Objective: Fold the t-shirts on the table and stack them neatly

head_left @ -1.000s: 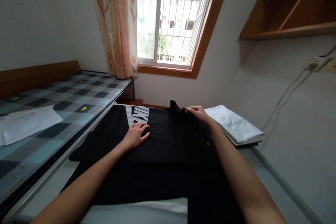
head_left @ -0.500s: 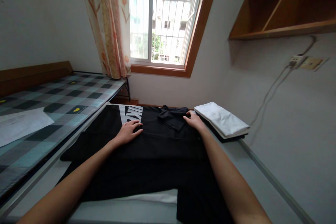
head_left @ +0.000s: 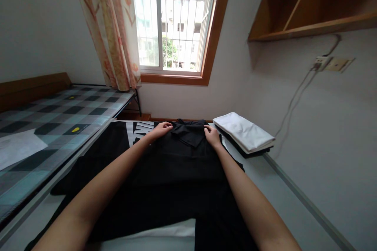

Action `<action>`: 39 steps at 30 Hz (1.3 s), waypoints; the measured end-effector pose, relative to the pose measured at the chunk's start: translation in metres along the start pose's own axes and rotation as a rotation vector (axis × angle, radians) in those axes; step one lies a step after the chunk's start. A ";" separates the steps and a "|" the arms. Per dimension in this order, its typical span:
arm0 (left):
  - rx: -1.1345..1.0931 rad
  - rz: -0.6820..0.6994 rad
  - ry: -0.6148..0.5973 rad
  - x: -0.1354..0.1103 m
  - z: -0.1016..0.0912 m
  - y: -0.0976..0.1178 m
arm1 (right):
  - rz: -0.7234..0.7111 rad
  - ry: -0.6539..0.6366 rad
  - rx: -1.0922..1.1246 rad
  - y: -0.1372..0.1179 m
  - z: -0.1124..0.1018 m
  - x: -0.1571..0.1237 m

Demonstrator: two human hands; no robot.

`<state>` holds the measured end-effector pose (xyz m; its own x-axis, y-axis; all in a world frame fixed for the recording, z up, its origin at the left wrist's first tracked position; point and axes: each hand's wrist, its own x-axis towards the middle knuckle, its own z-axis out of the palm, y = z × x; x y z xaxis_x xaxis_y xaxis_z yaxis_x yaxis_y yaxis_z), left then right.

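Observation:
A black T-shirt with a white printed logo lies spread across a grey table. Its right sleeve is folded inward over the body at the far end. My left hand rests on the shirt at the left edge of that folded sleeve, fingers curled over the cloth. My right hand presses on the sleeve's right side, fingers together. Both forearms stretch over the shirt from the near edge.
Folded white cloth sits on a dark garment at the table's far right. A bed with a checked cover and a sheet of paper runs along the left. A window, curtain, wall shelf and socket with cable lie beyond.
The right hand brought the sleeve inward and laid it on the shirt body. The left hand moved from beside the logo up to the folded sleeve's left edge.

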<state>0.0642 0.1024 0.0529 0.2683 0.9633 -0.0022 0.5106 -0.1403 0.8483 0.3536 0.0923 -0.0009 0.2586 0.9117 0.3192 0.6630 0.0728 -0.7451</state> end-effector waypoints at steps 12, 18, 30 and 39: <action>-0.050 -0.179 -0.002 0.052 0.033 0.017 | 0.078 -0.266 0.292 -0.009 -0.012 0.003; -0.097 -0.146 -0.005 0.047 0.036 0.002 | 0.094 -0.268 0.322 -0.023 -0.009 -0.002; 0.045 0.054 -0.017 0.047 0.014 -0.011 | -0.135 -0.260 -0.565 -0.063 -0.022 -0.024; 0.454 0.239 -0.275 0.039 -0.004 -0.014 | -0.386 -0.714 -0.601 -0.093 -0.010 -0.043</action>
<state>0.0649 0.1431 0.0432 0.5906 0.8065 -0.0276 0.6928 -0.4892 0.5298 0.2877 0.0424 0.0600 -0.3988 0.9120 -0.0961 0.9076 0.3776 -0.1837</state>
